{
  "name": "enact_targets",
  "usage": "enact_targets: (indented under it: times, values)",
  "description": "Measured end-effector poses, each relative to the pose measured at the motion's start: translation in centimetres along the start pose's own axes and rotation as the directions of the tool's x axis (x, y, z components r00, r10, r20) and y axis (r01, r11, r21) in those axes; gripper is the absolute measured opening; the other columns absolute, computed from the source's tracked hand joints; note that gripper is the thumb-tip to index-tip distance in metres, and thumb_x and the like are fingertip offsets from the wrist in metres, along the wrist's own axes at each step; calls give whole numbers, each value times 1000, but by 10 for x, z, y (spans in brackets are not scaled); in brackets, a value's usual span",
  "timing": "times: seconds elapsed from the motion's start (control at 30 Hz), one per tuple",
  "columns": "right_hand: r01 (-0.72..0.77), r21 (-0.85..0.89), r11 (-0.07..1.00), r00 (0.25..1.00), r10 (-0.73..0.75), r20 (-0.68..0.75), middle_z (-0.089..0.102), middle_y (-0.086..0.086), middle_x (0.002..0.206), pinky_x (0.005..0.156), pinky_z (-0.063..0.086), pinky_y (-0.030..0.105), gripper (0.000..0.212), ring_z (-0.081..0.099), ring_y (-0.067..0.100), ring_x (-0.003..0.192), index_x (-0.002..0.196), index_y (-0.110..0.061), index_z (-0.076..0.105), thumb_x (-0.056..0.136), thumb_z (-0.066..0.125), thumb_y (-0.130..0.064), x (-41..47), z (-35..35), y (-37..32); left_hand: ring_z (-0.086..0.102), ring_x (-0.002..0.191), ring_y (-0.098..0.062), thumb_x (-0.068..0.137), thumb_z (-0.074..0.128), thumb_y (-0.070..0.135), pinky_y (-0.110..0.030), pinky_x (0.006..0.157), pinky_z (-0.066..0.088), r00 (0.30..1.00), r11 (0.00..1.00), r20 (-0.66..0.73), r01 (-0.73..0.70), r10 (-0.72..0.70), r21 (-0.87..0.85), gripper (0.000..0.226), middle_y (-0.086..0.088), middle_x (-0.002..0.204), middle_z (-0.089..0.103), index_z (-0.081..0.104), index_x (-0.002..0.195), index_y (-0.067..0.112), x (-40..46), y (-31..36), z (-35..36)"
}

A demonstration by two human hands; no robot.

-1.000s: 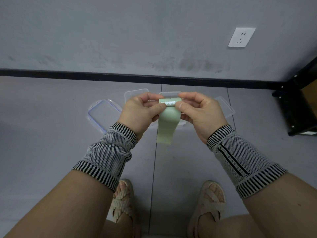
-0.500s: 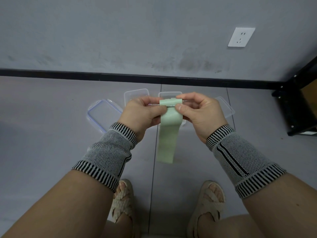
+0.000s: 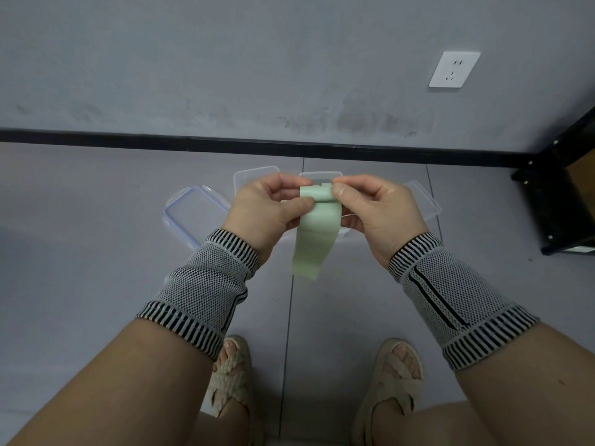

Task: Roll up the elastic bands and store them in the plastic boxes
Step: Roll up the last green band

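Two hands held up close together over the grey tiled floor (image 3: 96, 252). Left hand (image 3: 267, 214) pinching the top left side of a soft, pale green elastic band (image 3: 317, 233), thumb pressed on the front. Right hand (image 3: 376, 214) pinching the top right side of the same band, thumb on the small rolled part at the top. Fingers of both hands curled in behind the band. Only a little roll started at the top, right between the two thumbs. Rest of the band hanging down flat and loose below the hands, lower end free in the air above the floor.

Past the hands, on the floor, a few clear plastic boxes and lids. A clear lid with a blue rim (image 3: 196, 217) lying flat just left of the left hand. A clear plastic box (image 3: 254, 175) peeking out behind the left hand. Another clear plastic box (image 3: 320, 176) mostly hidden behind both hands. A clear plastic lid (image 3: 425, 201) sticking out to the right of the right hand.

Grey knit wrist sleeves with black and white stripes (image 3: 206, 291) on both arms. Below the hands, two feet in cream woven sandals (image 3: 231, 375) on the floor. Far past the hands, a grey wall with a white wall socket (image 3: 454, 69). Black frame (image 3: 553, 201) off to the right of the right hand.
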State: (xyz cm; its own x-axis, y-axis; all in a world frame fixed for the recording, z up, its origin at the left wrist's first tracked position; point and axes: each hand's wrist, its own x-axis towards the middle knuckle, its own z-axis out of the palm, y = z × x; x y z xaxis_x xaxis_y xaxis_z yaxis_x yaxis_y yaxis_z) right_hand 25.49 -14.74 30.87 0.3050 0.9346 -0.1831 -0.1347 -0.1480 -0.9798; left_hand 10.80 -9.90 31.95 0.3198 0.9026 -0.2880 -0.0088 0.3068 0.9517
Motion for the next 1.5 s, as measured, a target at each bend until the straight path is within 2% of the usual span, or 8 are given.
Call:
enact_targets:
  times: [0.2,0.37,0.5,0.63,0.73,0.87,1.2,1.5]
  values:
    - [34,5,999,999,-34,-22,70,17,91,71,58,30,11,69,20,78,92,-5,68,83,67,0,-1,-1,0,68,71,-14,81,63,-9,-25,69,57,999,999,-1,35,-35,-17,24,-5,81,71,63,93,12,-1,2,2]
    - [69,2,998,998,-69,-6,69,21,95,75,58,32,14,68,28,86,88,-10,68,82,67,3,0,-3,-1,64,68,-15,84,67,10,-25,64,54,998,994,-5,64,-64,90,10,-7,83,69,66,91,18,-2,3,2]
    - [91,27,995,995,-92,29,67,14,92,79,57,33,20,66,25,86,86,-12,67,82,65,7,0,-2,-1,60,63,-8,84,65,3,-21,60,50,997,989,9,-78,77,126,15,1,72,68,65,87,18,-2,1,1]
    - [109,60,992,991,-112,66,68,10,97,82,56,33,23,66,20,90,95,-18,67,83,65,2,-1,-5,-3,65,74,-9,81,65,-6,-22,76,54,963,944,54,-268,263,192,24,-4,89,66,63,88,17,-4,3,-2]
    - [140,-20,990,988,-139,65,71,7,94,76,57,30,14,68,17,87,96,-19,68,86,66,-9,-3,-6,-6,67,73,-10,80,64,-10,-22,75,55,948,931,81,-318,308,179,27,-1,91,66,63,88,17,-5,6,-3]
    - [182,-90,979,983,-177,54,71,12,90,73,56,26,16,68,16,81,92,-17,68,83,69,-4,-4,-4,-5,69,75,-7,80,61,-14,-22,75,55,945,927,93,-327,315,181,29,1,90,67,62,87,14,-7,4,-2]
    - [249,-39,968,966,-245,82,70,3,87,73,54,20,21,67,10,79,88,-14,67,79,69,5,-6,2,-13,70,82,-10,81,64,-9,-21,76,54,971,962,47,-237,233,133,27,-6,92,71,63,96,15,-8,8,-7]
    - [218,-55,974,972,-212,97,70,7,99,84,55,31,25,67,19,94,97,-21,66,81,70,-2,-2,5,-13,69,83,-14,80,66,-6,-21,77,54,961,952,51,-277,273,128,22,-12,101,69,63,89,14,-7,15,-12]
